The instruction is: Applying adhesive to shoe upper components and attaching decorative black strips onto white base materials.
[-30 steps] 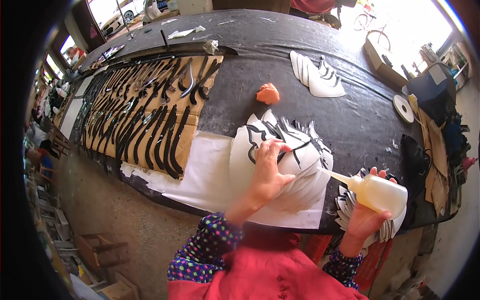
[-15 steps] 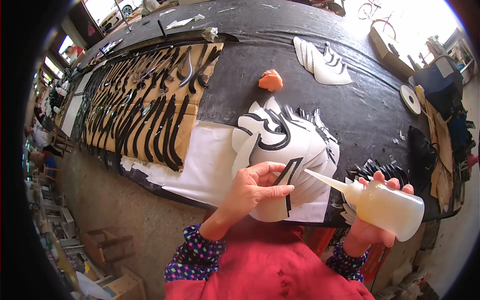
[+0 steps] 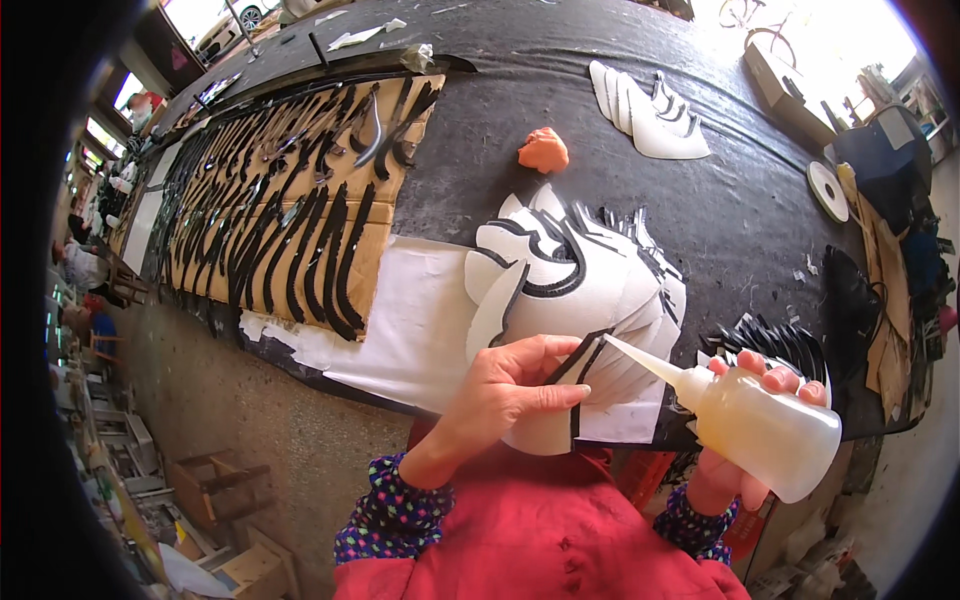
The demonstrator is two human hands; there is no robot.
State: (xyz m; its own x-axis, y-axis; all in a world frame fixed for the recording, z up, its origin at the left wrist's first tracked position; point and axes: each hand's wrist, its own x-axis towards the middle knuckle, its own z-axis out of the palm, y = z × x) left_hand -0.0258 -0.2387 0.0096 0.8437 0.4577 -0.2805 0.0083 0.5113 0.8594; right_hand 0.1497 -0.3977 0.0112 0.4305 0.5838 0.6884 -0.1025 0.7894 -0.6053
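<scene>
Between thumb and fingers, my left hand (image 3: 500, 392) pinches a curved white piece with a black edge strip (image 3: 540, 432) at the table's near edge. My right hand (image 3: 735, 470) is wrapped round a translucent squeeze bottle (image 3: 765, 430) of pale yellowish liquid, tilted so that its long nozzle points left. The nozzle's tip meets or nearly meets the black strip at the top of the held piece; actual contact is hard to make out. Just beyond lies a pile of white curved pieces (image 3: 560, 315), several trimmed with black strips.
Cardboard (image 3: 385, 212) on the left carries rows of black curved strips. Farther back are a crumpled orange lump (image 3: 543, 150) and a stack of white pieces (image 3: 665, 140). More black-edged pieces (image 3: 770, 345) lie near my right hand. A white roll (image 3: 827, 192) is at the right.
The bottle has moved slightly left and its nozzle tip has come to the top of the black strip. My left hand keeps its pinch, with the held piece slightly lower.
</scene>
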